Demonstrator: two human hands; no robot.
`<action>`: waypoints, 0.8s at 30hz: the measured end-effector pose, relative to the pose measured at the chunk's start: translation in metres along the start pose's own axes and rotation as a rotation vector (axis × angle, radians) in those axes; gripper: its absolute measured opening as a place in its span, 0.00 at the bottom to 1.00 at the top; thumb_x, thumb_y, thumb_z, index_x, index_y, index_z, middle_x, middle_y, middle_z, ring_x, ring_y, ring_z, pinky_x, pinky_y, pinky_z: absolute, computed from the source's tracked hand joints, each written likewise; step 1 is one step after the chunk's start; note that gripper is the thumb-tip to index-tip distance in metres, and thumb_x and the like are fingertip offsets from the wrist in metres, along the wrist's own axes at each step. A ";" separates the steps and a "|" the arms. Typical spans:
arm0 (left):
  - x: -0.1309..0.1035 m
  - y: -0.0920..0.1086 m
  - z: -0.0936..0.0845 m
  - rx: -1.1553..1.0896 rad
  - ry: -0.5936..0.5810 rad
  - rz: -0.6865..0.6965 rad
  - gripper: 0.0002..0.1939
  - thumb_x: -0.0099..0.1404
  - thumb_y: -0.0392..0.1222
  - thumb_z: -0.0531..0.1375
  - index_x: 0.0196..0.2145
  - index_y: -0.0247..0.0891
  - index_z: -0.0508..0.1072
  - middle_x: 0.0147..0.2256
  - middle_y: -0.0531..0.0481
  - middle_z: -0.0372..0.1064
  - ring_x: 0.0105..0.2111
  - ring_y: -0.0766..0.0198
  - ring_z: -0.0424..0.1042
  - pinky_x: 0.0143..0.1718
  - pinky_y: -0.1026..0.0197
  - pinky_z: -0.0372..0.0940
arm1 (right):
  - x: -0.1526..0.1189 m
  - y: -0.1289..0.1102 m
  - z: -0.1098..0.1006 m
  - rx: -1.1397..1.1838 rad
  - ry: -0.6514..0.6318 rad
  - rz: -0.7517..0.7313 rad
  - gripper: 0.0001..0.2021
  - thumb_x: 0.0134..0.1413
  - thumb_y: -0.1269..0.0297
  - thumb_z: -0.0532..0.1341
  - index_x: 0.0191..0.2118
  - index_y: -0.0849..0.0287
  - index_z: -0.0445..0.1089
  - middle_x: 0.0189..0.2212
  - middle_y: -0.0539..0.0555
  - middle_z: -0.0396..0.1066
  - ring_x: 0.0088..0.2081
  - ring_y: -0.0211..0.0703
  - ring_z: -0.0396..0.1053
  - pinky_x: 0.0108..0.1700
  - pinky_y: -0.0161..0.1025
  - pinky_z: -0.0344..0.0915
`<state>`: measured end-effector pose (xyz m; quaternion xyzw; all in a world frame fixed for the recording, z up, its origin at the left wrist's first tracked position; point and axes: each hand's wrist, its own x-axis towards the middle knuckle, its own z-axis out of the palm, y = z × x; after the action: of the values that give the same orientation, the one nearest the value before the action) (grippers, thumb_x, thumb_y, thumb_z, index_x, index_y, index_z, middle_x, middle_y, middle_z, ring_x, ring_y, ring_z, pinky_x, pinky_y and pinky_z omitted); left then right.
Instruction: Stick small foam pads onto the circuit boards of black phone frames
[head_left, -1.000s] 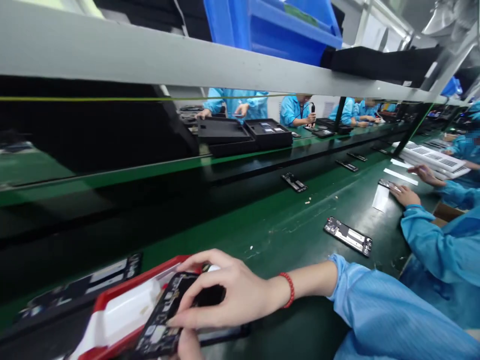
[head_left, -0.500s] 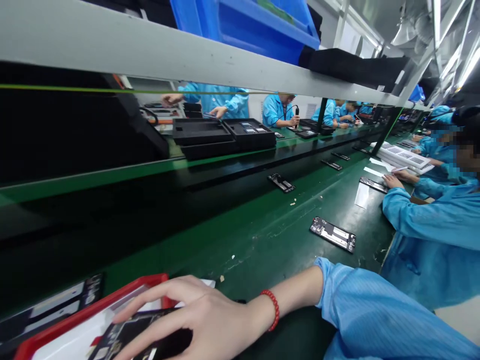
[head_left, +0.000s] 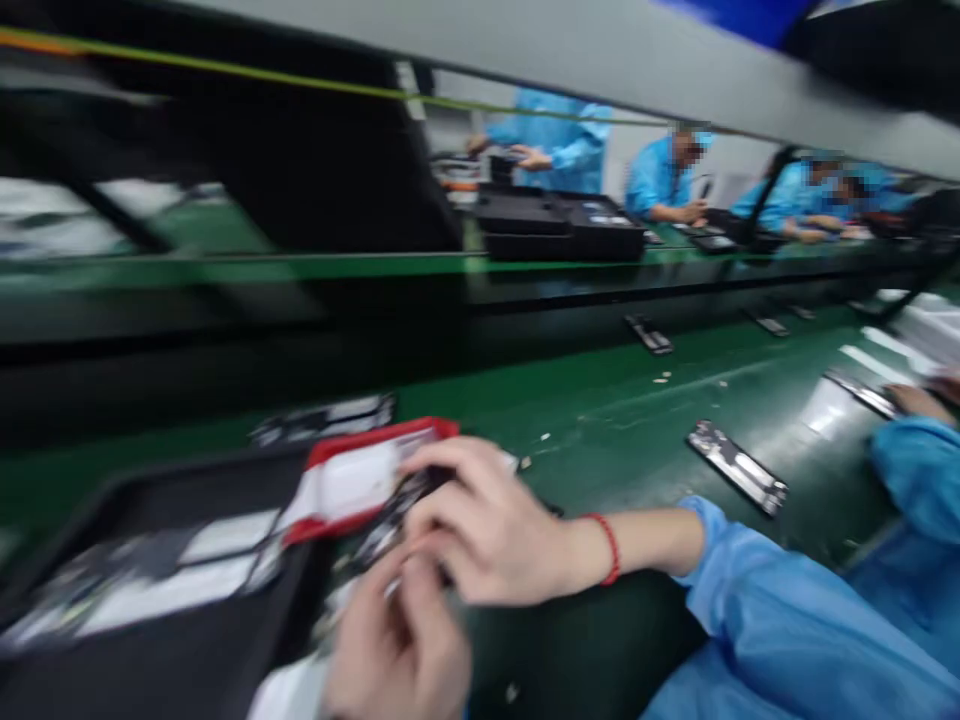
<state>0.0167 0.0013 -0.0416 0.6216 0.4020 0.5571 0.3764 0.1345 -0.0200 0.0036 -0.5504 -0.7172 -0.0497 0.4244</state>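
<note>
My right hand (head_left: 495, 525), with a red bead bracelet at the wrist, is curled over an opened phone (head_left: 388, 525) whose dark inner parts show past the fingers. My left hand (head_left: 401, 640) is below it, with fingertips pinched together against the right hand's fingers. What the left fingers hold is hidden and blurred. Behind the phone lies a red-rimmed tray (head_left: 442, 428) with white pieces in it. To the left is a black tray (head_left: 187, 670) holding opened phones with silver and white parts.
Another opened phone (head_left: 322, 418) lies behind the red tray. Farther right on the green bench (head_left: 600, 470) is a phone chassis (head_left: 739, 468), and several more lie along the back. A co-worker's sleeve (head_left: 919, 470) is at the right edge. A grey shelf beam (head_left: 525, 45) crosses above.
My view has swung left, bringing the black tray into sight. My left hand has come into view beside the right, which remains on the phone.
</note>
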 end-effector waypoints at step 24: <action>-0.014 0.054 -0.016 0.060 0.360 0.017 0.18 0.70 0.41 0.64 0.56 0.37 0.74 0.35 0.50 0.80 0.23 0.69 0.77 0.19 0.72 0.68 | 0.053 0.060 -0.007 0.267 -0.030 0.110 0.08 0.64 0.70 0.62 0.41 0.54 0.79 0.52 0.57 0.77 0.56 0.51 0.74 0.60 0.54 0.70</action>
<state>0.0046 -0.0328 0.0042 0.5261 0.4740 0.6503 0.2751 0.1862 0.0392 0.0199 -0.5283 -0.6924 0.0777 0.4852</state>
